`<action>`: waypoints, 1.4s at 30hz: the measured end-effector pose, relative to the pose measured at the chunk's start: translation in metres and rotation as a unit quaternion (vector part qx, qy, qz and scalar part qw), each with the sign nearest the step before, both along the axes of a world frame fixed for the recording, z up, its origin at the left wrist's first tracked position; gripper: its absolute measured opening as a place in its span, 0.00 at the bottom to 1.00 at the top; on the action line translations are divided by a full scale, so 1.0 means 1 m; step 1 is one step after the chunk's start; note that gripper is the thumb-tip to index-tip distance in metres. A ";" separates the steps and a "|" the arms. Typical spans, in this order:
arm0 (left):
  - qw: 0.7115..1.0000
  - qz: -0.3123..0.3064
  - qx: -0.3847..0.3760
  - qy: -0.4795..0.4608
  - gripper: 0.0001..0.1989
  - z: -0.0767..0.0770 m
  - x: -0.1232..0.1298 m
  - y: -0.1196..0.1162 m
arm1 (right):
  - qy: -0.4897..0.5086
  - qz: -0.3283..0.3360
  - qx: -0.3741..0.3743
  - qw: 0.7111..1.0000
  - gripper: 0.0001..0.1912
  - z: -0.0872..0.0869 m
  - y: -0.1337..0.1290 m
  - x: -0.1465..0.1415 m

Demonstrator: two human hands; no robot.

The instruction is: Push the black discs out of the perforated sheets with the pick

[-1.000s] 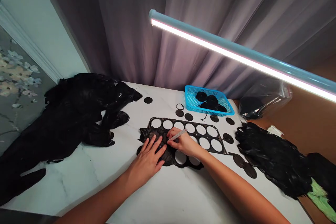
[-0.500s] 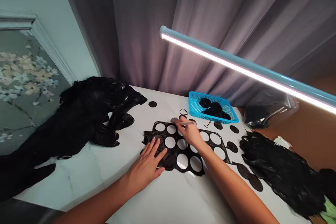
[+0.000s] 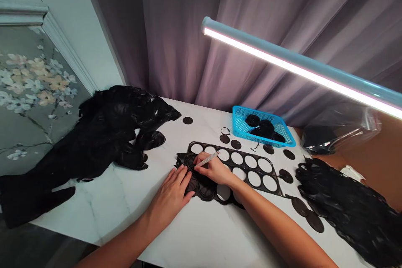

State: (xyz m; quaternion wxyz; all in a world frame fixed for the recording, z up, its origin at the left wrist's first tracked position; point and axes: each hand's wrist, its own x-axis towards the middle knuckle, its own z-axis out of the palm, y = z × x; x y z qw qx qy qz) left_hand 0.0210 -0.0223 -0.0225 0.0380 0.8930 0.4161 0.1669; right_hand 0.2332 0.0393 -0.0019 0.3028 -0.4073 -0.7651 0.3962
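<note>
Two hands are working side by side at the left end of the dark perforated sheet [image 3: 245, 168], which is lying flat in the middle of the white table [image 3: 201, 230]. Instead of reaching toward the far edge, as half a second ago, your right hand [image 3: 215, 171] is now sitting nearer and farther left, just beside your left fingertips. That is bringing the slim pale tool [image 3: 207, 160] back to the part your other hand seems to be steadying. Your right fingers are closing around the tool like a pen, its upper end slanting far and right; whether its lower tip is touching the sheet, you cannot tell here.

Your left hand [image 3: 171, 188] is still resting palm down, open and gripping nothing, fingers lying over the sheet's left edge. Near it, a dark round [image 3: 206, 189] is showing in the near row, while most openings to the right are showing white. Loose dark discs [image 3: 300, 206] are lying around the sheet, a blue basket [image 3: 243, 127] is holding more dark pieces on the far side, and black piles are spreading at left [image 3: 91, 155] and right.
</note>
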 end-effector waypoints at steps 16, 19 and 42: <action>1.000 -0.004 0.007 -0.006 0.19 -0.002 -0.002 0.003 | -0.207 0.001 0.171 0.963 0.06 0.001 -0.023 -0.019; 1.000 -0.001 0.016 -0.001 0.19 -0.002 -0.002 0.003 | -0.216 -0.091 0.188 0.954 0.07 0.003 -0.007 -0.003; 0.999 -0.010 0.008 -0.043 0.17 0.023 -0.018 -0.045 | -0.009 0.021 0.007 1.000 0.06 0.004 -0.055 -0.017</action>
